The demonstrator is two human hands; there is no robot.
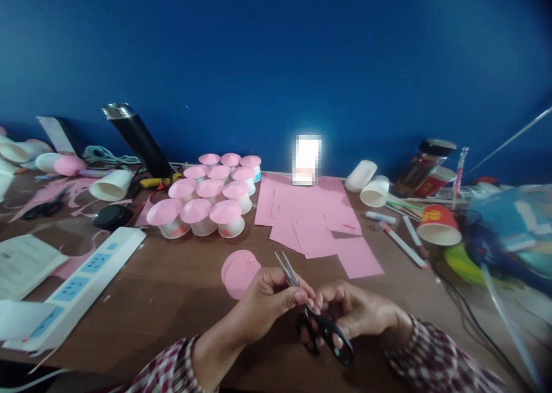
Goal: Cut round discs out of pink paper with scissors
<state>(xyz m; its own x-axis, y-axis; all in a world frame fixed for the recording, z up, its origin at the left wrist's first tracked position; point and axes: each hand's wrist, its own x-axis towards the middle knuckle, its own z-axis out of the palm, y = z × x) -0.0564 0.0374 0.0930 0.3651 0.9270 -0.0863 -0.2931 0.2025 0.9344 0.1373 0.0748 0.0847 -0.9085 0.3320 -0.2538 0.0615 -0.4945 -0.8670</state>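
Observation:
A pair of scissors [324,325] with black handles is between my two hands, its slightly parted blades pointing up and away to the left. My left hand [269,298] closes on it around the base of the blades. Fingers of my right hand [356,309] are at the black handle loops, and its thumb shows at one of them. Whether a scrap of paper is pinched between the fingertips is too small to tell. Just beyond my left hand, round pink paper discs [237,275] lie overlapping on the brown table [172,307].
Paper cups topped with shallow pink cones [198,212] stand in rows at centre left. Pink paper sheets [319,226] spread below a bright phone-like screen [306,160]. Left are a power strip [81,284] and black flask [138,137]; right, loose cups [374,191] and markers [403,246].

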